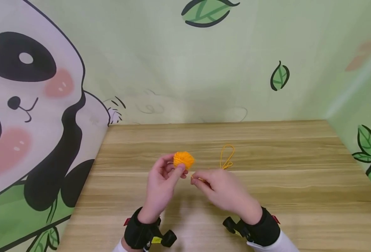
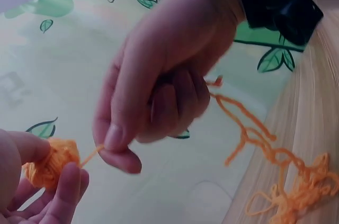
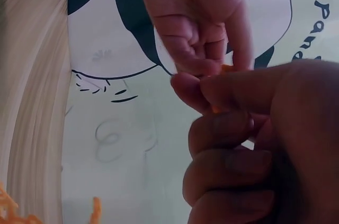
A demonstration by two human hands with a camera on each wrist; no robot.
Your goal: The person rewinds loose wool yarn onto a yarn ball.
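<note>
A small orange ball of yarn (image 1: 183, 160) is held between the thumb and fingers of my left hand (image 1: 162, 185), above the table. Just right of it, my right hand (image 1: 224, 190) pinches the yarn strand (image 2: 92, 156) between thumb and forefinger, its other fingers curled in. In the left wrist view the strand runs straight from the ball to the right fingertips. Loose yarn (image 2: 302, 181) lies tangled on the table beyond the right hand, with a loop (image 1: 227, 154) showing in the head view. In the right wrist view the fingers mostly hide the ball.
The wooden table (image 1: 135, 147) stretches beneath both hands. A printed green backdrop (image 1: 160, 63) with a panda and leaves rises behind the table and along its sides. Each wrist wears a black strap (image 1: 139, 229) with a small camera.
</note>
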